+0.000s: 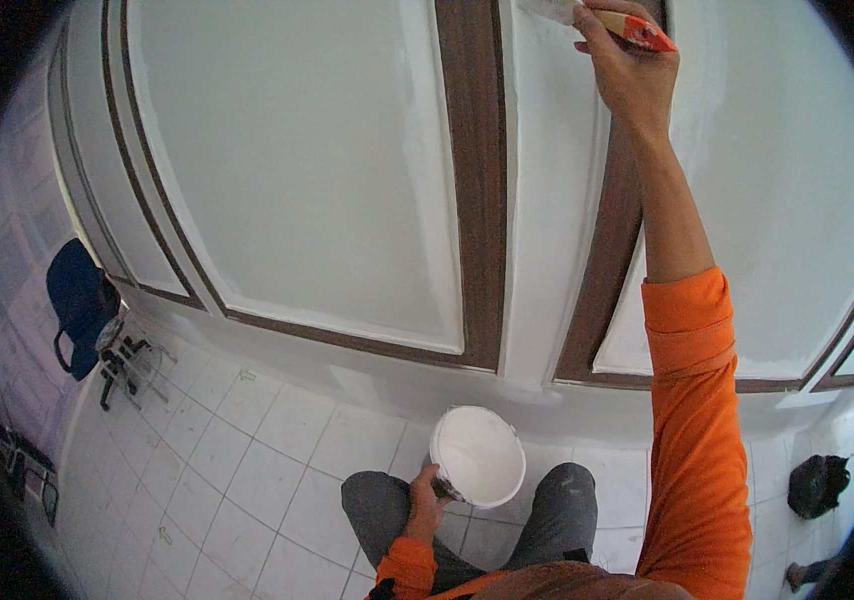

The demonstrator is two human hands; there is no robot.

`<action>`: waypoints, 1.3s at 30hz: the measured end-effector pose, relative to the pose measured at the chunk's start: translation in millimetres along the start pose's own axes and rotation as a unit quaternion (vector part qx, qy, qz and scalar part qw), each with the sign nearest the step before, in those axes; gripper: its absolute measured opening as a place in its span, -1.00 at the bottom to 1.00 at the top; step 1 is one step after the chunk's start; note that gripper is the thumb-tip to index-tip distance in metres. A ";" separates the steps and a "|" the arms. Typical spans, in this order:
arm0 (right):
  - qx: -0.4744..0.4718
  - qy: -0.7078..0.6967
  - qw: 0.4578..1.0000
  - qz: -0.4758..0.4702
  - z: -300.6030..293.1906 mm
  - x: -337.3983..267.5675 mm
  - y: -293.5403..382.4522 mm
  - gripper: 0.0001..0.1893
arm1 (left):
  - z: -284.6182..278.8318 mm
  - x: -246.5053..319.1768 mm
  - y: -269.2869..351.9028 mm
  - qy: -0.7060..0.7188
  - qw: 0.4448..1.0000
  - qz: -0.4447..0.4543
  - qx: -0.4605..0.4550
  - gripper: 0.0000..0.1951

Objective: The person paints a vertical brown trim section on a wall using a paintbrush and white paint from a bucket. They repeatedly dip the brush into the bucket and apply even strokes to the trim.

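Note:
At the top of the head view, my right hand (633,71) grips a paintbrush (625,28) with a red-ended handle. Its bristles lie against the white strip (553,135) between two brown frame bars, partly cut off by the picture's edge. Low in the middle, my left hand (424,501) holds a white plastic bucket (478,456) of white paint by its side, above and between my knees. In front of me a wall carries pale panels (292,165) edged with white moulding and brown borders (478,195).
At the left stands a dark blue swivel chair (75,307) on tiled floor (247,465). A black bag (817,486) lies on the floor at the right, with part of a person's foot (797,576) below it. Dark objects (21,465) are at the lower left edge.

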State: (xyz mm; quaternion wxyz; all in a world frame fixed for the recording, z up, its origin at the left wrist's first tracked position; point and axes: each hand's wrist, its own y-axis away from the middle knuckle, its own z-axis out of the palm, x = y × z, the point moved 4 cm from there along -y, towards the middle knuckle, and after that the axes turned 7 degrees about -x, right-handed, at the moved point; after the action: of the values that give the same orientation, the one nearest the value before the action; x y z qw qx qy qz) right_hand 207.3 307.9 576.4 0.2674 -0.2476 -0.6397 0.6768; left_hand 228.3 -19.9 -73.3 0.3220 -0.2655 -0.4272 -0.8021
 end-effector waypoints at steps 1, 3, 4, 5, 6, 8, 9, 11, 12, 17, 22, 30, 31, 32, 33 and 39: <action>-0.015 0.005 1.000 -0.012 0.5 2.9 1.7 -0.77 | -0.1 -0.3 0.3 -0.002 1.000 0.000 0.019 -0.40; -0.039 0.054 0.998 0.022 -3.7 4.5 22.8 -0.82 | 2.9 3.4 6.5 -0.002 0.999 -0.001 0.038 -0.40; -0.062 0.100 0.992 0.054 -4.6 0.3 32.2 -0.85 | 11.3 11.2 17.2 -0.008 1.000 0.009 0.026 -0.50; -0.064 0.101 0.991 0.053 -8.1 -7.6 37.5 -0.85 | 16.5 15.7 22.0 -0.014 1.000 0.019 0.014 -0.59; -0.057 0.098 0.991 0.066 -10.1 -19.9 37.2 -0.85 | 13.9 17.7 20.9 -0.012 1.000 0.023 0.015 -0.59; -0.051 0.099 0.991 0.076 -18.5 -31.6 25.4 -0.83 | 8.1 12.9 13.0 -0.017 1.000 -0.001 0.016 -0.57; -0.059 0.112 0.991 0.054 -23.3 -33.5 16.2 -0.85 | 6.3 9.8 8.4 -0.017 1.000 -0.001 0.014 -0.57; -0.069 0.125 0.989 0.029 -29.3 -35.0 -3.6 -0.87 | 1.6 6.0 2.6 -0.007 0.999 -0.002 0.035 -0.57; -0.112 0.149 0.982 0.043 -29.2 -31.7 -13.2 -0.80 | 8.7 8.3 7.3 -0.005 1.000 -0.004 0.029 -0.57; -0.186 0.158 0.960 0.136 -8.3 -45.4 -50.1 -0.92 | 15.8 21.9 15.2 0.037 0.999 0.015 -0.003 -0.43; -0.267 0.137 0.948 0.103 2.0 -30.6 -79.7 -0.88 | -5.9 8.7 4.2 -0.045 0.997 0.050 -0.045 -0.50; -0.240 0.189 0.940 0.153 6.0 -30.8 -179.2 -0.85 | 48.0 118.5 64.2 -0.243 0.965 0.032 -0.091 -0.62; -0.212 0.188 0.943 0.173 10.4 -30.9 -197.0 -0.84 | 33.3 119.2 57.3 -0.163 0.982 -0.030 -0.085 -0.63; -0.212 0.188 0.940 0.190 8.8 -26.2 -213.2 -0.84 | 29.8 117.0 63.0 -0.082 0.988 -0.102 -0.085 -0.65; -0.201 0.207 0.939 0.187 4.1 -28.1 -227.7 -0.85 | 39.7 123.4 78.6 -0.087 0.985 -0.121 -0.083 -0.65; -0.166 0.167 0.970 0.067 -24.0 -26.6 -276.5 -0.83 | 117.3 237.8 196.0 -0.175 0.973 -0.037 -0.144 -0.63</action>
State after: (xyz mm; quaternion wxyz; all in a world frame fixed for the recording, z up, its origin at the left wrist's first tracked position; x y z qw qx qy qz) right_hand 255.5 318.0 850.8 0.2797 -0.4405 -0.6709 0.5269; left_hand 236.8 -72.2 252.1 0.1709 -0.4290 -0.3668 -0.8076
